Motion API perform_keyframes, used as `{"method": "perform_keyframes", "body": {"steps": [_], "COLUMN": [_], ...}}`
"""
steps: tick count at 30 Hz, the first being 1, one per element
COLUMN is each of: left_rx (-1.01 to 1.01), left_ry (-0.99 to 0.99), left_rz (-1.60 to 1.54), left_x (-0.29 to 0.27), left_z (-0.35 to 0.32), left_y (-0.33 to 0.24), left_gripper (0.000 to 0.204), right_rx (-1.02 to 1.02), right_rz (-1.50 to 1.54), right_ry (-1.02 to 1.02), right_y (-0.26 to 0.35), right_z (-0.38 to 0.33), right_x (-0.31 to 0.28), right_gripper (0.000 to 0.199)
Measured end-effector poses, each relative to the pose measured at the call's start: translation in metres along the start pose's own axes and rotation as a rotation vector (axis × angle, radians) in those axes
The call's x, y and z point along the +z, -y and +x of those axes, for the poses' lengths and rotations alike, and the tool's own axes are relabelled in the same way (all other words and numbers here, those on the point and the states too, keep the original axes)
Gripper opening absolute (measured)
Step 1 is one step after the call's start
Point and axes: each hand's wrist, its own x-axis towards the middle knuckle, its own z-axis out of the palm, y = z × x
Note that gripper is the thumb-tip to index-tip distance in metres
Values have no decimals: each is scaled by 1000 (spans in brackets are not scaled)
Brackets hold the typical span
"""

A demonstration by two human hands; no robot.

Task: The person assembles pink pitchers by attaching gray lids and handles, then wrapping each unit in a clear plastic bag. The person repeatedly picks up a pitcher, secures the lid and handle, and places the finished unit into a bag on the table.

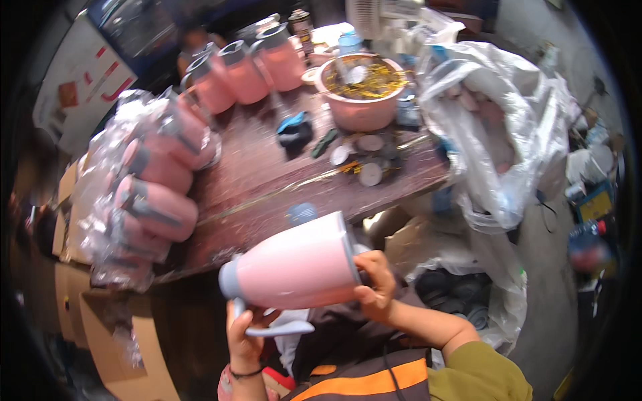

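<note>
A pink vacuum jug [294,264] with grey trim lies sideways in the air in front of me, its grey neck to the left and its base to the right. My left hand [247,334] is closed around the neck end by the grey handle [281,329], which hangs below the body. My right hand [376,284] grips the base rim, thumb and fingers at its edge. Part of the left fingers is hidden behind the jug. Beyond it is the wooden table [247,180], with a small clear bluish cap-like thing [301,213] near its front edge.
More pink jugs [244,73] stand at the back; others lie in clear plastic [100,194] at left. A pink tub [364,110] holds yellow strands, near round discs [370,174]. A white plastic bag [498,194] hangs at right, above a bag of dark round parts [455,294]. Cardboard [124,341] stands lower left.
</note>
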Motion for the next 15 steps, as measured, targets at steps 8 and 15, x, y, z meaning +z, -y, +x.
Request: {"method": "perform_keyframes", "body": {"steps": [8,15], "left_rx": [568,304], "left_ry": [-137,-47], "left_rz": [531,1111], "left_x": [31,49], "left_z": [8,11], "left_y": [-45,-21], "left_gripper": [75,27], "right_rx": [738,346], "right_rz": [474,-321], "right_ry": [-70,-472], "right_y": [-39,-130], "right_z": [19,193], "right_x": [-63,-289], "right_gripper": [32,23]}}
